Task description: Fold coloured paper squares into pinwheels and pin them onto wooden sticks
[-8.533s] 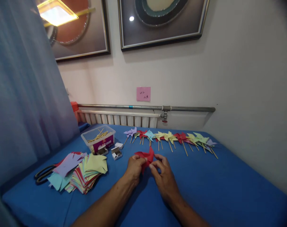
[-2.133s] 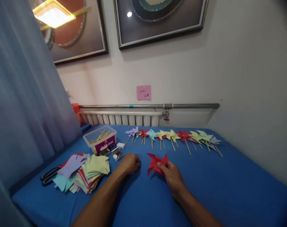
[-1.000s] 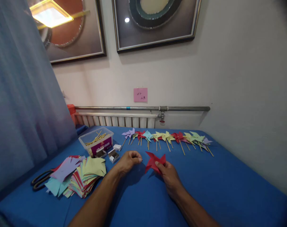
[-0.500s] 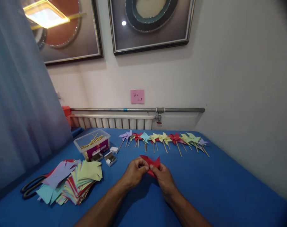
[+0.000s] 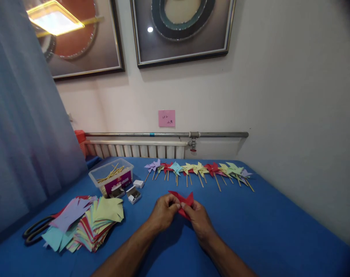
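Note:
A red sheet of paper, folded toward a pinwheel shape, is held above the blue table between both hands. My left hand pinches its left side with thumb and fingers. On the right side my right hand grips the paper, its thumb pressed near the middle. The two thumbs nearly meet at the paper's centre, and the fingertips behind it are hidden. Beyond the hands lies a row of finished paper pinwheels on sticks, in several colours.
Left on the blue table lie stacks of cut coloured paper and black-handled scissors. Behind them stands a clear plastic box of sticks, with small open boxes beside it. A curtain hangs at the left.
Both hands keep their pinch on the red paper, with only slight shifts of the paper and fingers. The whole view has moved a little.

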{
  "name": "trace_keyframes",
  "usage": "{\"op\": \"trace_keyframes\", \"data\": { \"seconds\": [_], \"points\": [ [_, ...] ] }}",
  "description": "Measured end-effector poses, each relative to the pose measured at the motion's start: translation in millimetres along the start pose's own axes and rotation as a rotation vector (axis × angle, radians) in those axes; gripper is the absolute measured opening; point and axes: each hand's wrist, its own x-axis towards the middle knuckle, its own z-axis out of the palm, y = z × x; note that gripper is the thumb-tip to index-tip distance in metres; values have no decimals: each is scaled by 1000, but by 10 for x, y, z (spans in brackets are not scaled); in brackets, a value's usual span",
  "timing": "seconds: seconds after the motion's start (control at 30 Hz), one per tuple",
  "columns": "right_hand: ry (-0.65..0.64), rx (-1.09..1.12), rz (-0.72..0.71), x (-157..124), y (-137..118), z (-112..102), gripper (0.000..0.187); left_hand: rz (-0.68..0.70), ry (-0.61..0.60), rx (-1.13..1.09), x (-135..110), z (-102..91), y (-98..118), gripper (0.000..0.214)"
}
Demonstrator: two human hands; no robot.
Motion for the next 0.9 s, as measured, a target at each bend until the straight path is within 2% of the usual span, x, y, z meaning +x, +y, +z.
{"op": "trace_keyframes", "data": {
  "seconds": [0.23, 0.5, 0.77, 0.9],
  "points": [
    [3, 5, 7, -3, -20, 22, 41, 13, 46, 10, 8, 27, -47, 9],
    [-3, 30, 18, -15, -50, 35, 31, -26, 104, 71, -16, 60, -9, 8],
    [-12, 49, 6, 11, -2, 21, 39, -48, 159, 84, -39, 98, 7, 11],
    [1, 18, 5, 12, -1, 23, 37, -30, 166, 67, -42, 104, 22, 13]
  ]
}}
